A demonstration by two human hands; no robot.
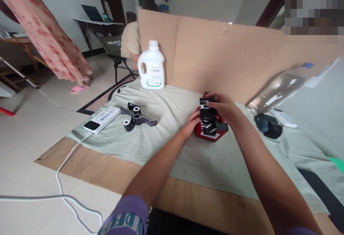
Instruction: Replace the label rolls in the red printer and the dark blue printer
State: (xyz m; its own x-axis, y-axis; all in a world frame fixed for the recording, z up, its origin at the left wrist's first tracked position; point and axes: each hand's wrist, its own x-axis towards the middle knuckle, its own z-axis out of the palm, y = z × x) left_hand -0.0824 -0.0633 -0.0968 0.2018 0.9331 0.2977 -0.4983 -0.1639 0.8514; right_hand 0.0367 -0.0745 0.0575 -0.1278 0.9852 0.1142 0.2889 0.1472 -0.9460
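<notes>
My right hand (221,106) grips a black ribbon roll (208,114), with a glossy creased strip hanging down from it. Behind and below the strip is a small red machine (198,131) with a dark grey edge; the strip covers much of its front. My left hand (191,123) is against the machine's left side, its fingertips partly hidden, seemingly holding it. To the left on the cloth lie several black ribbon rolls (129,124), some partly unwound, beside a white power bank (103,119) with a dark display.
A white detergent jug (152,68) stands before a cardboard screen (215,55). On the right are a clear bottle (279,86) with a blue cap and a dark object (268,125). A white cable (60,184) trails left. Other people are beyond the cloth (166,149).
</notes>
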